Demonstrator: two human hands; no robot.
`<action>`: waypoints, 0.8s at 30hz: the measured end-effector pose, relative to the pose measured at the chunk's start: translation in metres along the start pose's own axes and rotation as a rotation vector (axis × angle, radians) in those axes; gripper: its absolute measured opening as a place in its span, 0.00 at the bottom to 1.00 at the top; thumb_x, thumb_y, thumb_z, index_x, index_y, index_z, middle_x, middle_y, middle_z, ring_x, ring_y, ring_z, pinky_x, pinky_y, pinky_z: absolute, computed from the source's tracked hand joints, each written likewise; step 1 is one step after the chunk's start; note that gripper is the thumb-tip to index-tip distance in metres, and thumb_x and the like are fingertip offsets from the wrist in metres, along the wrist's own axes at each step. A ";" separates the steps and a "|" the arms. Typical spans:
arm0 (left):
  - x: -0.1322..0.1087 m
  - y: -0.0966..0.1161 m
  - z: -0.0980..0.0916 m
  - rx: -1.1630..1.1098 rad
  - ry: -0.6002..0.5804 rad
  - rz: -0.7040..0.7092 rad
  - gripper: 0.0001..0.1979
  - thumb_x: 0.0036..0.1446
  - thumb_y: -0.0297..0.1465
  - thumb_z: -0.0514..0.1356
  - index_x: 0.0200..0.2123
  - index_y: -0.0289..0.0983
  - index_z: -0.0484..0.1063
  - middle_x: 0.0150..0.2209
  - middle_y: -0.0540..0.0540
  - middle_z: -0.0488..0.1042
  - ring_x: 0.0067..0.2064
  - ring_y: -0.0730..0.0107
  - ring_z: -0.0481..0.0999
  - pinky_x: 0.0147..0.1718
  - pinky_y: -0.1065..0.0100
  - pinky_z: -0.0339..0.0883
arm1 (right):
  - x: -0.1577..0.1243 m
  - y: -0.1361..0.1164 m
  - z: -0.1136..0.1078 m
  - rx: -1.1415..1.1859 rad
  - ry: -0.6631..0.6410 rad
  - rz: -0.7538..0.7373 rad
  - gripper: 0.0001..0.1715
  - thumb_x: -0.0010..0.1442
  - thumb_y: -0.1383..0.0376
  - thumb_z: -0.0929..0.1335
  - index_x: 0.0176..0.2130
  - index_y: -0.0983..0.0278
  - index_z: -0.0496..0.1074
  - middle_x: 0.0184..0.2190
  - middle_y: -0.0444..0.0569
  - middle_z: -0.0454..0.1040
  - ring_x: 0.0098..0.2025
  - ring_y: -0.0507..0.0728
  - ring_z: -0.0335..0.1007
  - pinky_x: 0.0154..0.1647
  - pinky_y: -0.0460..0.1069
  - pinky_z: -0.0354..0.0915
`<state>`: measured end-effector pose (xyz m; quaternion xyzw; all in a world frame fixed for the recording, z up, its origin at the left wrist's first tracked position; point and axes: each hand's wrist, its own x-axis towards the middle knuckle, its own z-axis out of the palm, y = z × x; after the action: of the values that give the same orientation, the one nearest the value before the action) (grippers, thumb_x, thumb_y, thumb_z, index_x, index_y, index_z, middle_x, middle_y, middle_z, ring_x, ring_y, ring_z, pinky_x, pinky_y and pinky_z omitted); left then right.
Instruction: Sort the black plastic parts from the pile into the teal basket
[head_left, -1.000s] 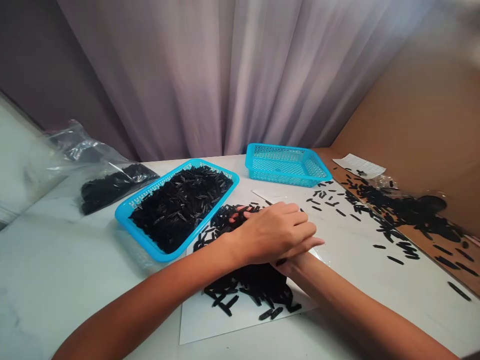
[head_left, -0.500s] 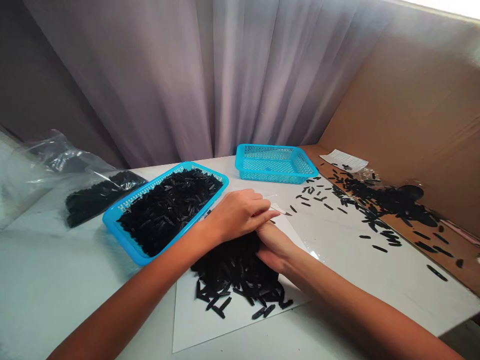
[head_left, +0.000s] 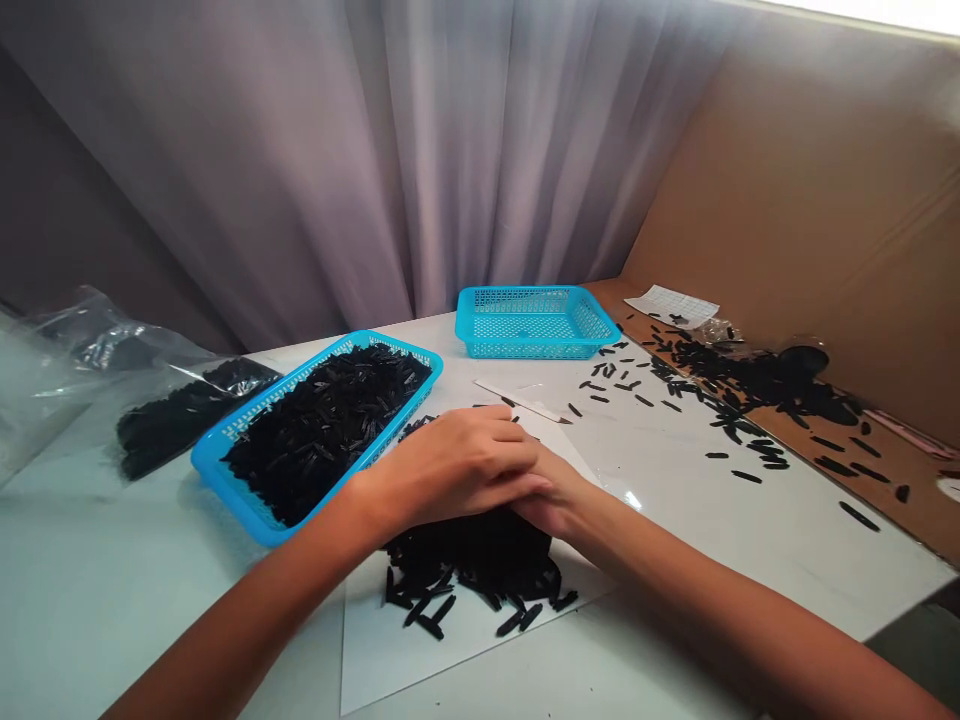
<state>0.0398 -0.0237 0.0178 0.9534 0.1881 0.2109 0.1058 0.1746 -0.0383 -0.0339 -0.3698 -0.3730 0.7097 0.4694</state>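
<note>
My left hand (head_left: 457, 465) lies palm down over a heap of small black strips (head_left: 469, 560) on a white sheet (head_left: 390, 650). Its fingers are stretched out and rest across my right hand. My right hand (head_left: 559, 498) sits against the right side of the same heap, mostly covered by the left; its fingers are hidden. Just left of the hands stands a blue basket (head_left: 225, 472) piled with black strips.
An empty blue basket (head_left: 534, 322) stands behind. Loose black strips (head_left: 720, 400) are scattered to the right over the white table and a cardboard flap (head_left: 892, 470). A clear bag of strips (head_left: 161, 415) lies far left. A curtain hangs behind.
Both hands have drawn back toward me over the heap, pulling the strips closer together. The camera has shifted right and slightly up.
</note>
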 end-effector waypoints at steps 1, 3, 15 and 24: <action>-0.004 0.000 -0.004 -0.061 0.014 -0.061 0.13 0.69 0.34 0.55 0.32 0.35 0.72 0.32 0.46 0.74 0.36 0.67 0.71 0.36 0.66 0.64 | 0.001 -0.002 -0.001 0.028 -0.014 0.051 0.06 0.44 0.68 0.74 0.27 0.63 0.75 0.25 0.45 0.75 0.30 0.56 0.69 0.34 0.51 0.66; -0.010 -0.003 -0.011 -0.201 0.084 -0.204 0.06 0.67 0.30 0.58 0.37 0.36 0.73 0.35 0.48 0.77 0.37 0.70 0.73 0.37 0.68 0.66 | 0.001 -0.006 -0.003 0.085 -0.034 0.137 0.05 0.44 0.69 0.74 0.26 0.63 0.75 0.26 0.45 0.76 0.30 0.55 0.70 0.33 0.49 0.65; -0.018 -0.021 -0.017 -0.547 0.357 -0.529 0.23 0.59 0.22 0.60 0.55 0.43 0.61 0.47 0.49 0.73 0.35 0.75 0.81 0.39 0.71 0.79 | -0.001 -0.024 -0.001 0.251 0.033 0.090 0.09 0.59 0.59 0.72 0.38 0.60 0.81 0.37 0.47 0.81 0.43 0.58 0.75 0.50 0.54 0.69; -0.016 -0.011 -0.021 -0.451 0.234 -0.521 0.27 0.58 0.19 0.59 0.58 0.42 0.57 0.47 0.48 0.74 0.34 0.76 0.81 0.34 0.77 0.76 | -0.002 -0.016 -0.002 0.171 0.005 0.081 0.07 0.56 0.59 0.76 0.34 0.59 0.78 0.35 0.43 0.78 0.41 0.55 0.73 0.44 0.50 0.67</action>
<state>0.0134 -0.0175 0.0275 0.7955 0.3843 0.3208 0.3413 0.1834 -0.0354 -0.0205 -0.3451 -0.2946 0.7565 0.4711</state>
